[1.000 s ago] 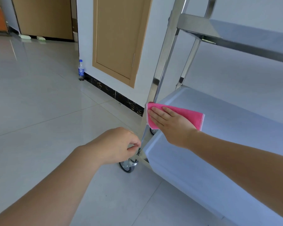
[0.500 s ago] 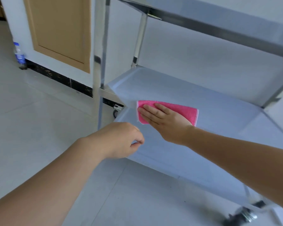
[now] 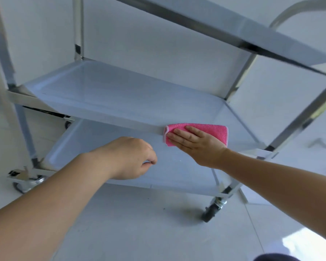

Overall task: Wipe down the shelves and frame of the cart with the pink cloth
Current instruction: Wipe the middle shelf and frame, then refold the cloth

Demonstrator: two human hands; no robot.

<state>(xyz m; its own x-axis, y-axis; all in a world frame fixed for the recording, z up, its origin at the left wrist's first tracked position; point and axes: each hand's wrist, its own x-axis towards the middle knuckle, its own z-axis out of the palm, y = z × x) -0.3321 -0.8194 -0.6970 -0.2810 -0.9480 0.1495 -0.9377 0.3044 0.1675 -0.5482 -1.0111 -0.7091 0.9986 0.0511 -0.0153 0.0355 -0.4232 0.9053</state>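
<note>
Along the near edge of the cart's middle shelf, the right hand lay flat with fingers extended and close together, pressing the pink cloth against the shelf's front rim. The cloth sat folded over that rim, mostly under and just beyond the fingers, its far and right parts showing past the hand. By the look of it, the step in hand was wiping the front edge of the middle shelf. The left hand hovered near, loosely curled with thumb and fingertips drawn together, apparently holding nothing, in front of the lower shelf. A sensible next move would call for steady downward pressure while sliding the cloth along the rim toward one of the upright posts, then over the frame itself. The top shelf and the near caster also waited for the cloth.
</note>
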